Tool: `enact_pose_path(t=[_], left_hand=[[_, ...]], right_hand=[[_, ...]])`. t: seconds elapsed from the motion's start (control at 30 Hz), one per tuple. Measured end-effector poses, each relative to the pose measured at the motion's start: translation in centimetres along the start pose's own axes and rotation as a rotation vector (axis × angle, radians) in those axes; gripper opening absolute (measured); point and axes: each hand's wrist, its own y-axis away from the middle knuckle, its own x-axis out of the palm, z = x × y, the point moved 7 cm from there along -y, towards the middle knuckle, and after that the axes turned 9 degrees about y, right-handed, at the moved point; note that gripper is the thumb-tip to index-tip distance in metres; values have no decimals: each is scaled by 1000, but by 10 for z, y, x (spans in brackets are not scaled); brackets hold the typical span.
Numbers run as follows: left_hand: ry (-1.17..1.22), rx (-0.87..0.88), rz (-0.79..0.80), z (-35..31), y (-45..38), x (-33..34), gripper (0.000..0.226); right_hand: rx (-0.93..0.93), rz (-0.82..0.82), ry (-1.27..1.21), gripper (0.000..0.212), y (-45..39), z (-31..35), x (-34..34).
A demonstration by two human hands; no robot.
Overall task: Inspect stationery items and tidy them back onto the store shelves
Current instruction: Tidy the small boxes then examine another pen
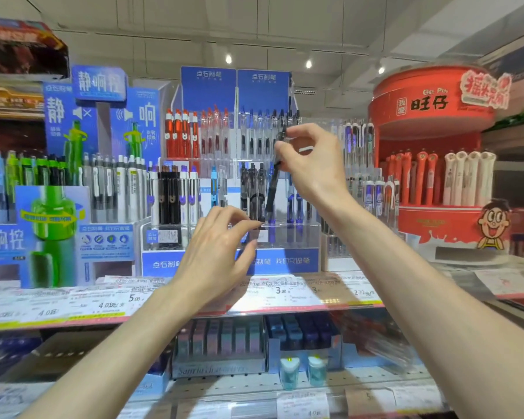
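My right hand (pixel 310 164) pinches a black pen (pixel 273 184) near its top, tip down over the clear rack (pixel 288 234), while my left hand (pixel 221 252) sits at the rack's front edge, fingers loosely curled and seemingly holding nothing. To seat it well I should keep the pen upright, steer the tip into the slot beside the other black pens (pixel 252 182), and steady the rack.

Black pen (pixel 273 184), tilted, tip down
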Motion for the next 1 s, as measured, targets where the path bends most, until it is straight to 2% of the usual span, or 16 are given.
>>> enact_pose_path(t=[0.23,0.57,0.7,0.83,1.0], left_hand=[[50,10,22,4,0,-1,35],[87,34,23,9,1,-2,36],[112,25,16,10,0,-3,33],[123,15,14,10,-1,-3,32],[117,3,8,9,1,-3,33]], right_hand=[[-73,14,139,22,5,8,15],[-145,159,469,26,9,2,31],[-176,157,479,32,6,7,29],[-173,198,490,21,1,4,30],[-159,226,483,18,0,-2,34]])
